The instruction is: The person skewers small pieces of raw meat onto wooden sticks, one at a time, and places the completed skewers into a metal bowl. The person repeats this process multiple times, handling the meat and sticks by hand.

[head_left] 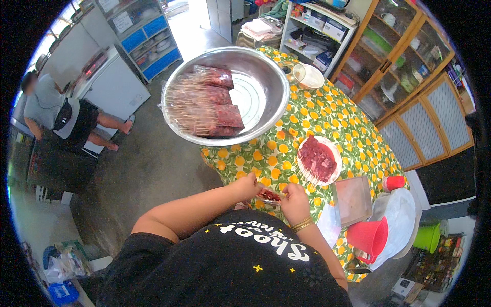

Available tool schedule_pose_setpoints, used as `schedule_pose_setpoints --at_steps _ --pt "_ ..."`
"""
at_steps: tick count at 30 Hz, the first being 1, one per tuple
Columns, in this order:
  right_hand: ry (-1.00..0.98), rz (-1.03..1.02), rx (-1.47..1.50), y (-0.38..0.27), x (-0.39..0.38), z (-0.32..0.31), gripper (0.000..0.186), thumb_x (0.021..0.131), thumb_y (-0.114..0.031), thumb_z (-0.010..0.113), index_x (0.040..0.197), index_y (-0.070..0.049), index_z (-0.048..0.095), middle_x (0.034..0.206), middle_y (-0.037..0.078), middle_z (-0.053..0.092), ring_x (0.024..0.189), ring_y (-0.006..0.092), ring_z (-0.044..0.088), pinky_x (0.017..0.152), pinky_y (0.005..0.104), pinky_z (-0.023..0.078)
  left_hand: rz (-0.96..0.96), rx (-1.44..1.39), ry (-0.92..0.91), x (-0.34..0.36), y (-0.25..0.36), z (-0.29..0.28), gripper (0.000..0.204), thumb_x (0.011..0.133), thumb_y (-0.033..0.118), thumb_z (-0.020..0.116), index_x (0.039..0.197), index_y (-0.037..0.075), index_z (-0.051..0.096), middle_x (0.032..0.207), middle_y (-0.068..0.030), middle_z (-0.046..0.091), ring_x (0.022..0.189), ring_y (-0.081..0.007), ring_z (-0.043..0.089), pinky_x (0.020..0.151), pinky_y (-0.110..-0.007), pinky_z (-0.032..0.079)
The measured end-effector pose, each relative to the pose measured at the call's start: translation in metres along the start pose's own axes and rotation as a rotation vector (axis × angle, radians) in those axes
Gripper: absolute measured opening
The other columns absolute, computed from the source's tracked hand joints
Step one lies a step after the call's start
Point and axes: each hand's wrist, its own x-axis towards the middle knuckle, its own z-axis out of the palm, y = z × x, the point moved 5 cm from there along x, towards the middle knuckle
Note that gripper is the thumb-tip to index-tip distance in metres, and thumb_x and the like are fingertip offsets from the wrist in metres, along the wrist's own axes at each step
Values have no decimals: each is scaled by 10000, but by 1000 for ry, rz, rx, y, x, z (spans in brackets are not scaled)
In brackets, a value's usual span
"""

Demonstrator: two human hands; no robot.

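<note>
Close to my body, at the table's near edge, a small clear plastic bag of raw red meat (269,195) is stretched between my hands. My left hand (246,188) pinches its left end, fingers closed. The right end is gripped by my right hand (296,203), with a gold bracelet on that wrist. Just beyond, a white plate (335,154) carries raw meat on sticks (318,160), the stick ends pointing toward me. A large metal basin (279,110) at the far left of the table contains several plastic bags of meat skewers (221,95).
The table has an orange-patterned cloth (271,163). To the right are a clear shallow tray (353,199), a red pitcher (368,238), a red cup (394,183) and a large plastic-covered tub (396,220). A glass mug (295,74) stands beyond the basin. Another person (61,107) sits at far left.
</note>
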Motion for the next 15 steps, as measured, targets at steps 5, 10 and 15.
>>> schedule_pose_setpoints --at_steps 5,10,15 --pt "-4 -32 -25 -5 -4 -8 155 737 39 568 878 -25 576 905 193 591 847 400 593 747 481 500 55 55 -22 -14 7 -5 325 840 292 702 995 26 600 929 -245 675 893 -417 661 755 -487 522" --pt "-30 -39 -34 -7 -11 -10 164 737 39 581 887 -27 569 893 196 587 840 407 591 740 482 501 114 319 -4 -23 28 -17 306 835 296 698 1020 65 623 922 -207 689 888 -393 671 747 -482 526" --pt "-50 -34 -44 16 -12 -9 198 723 49 636 906 -16 598 855 131 610 774 303 609 708 392 507 98 257 -313 -8 29 -19 223 796 230 698 949 70 672 945 -175 694 866 -358 677 771 -452 534"
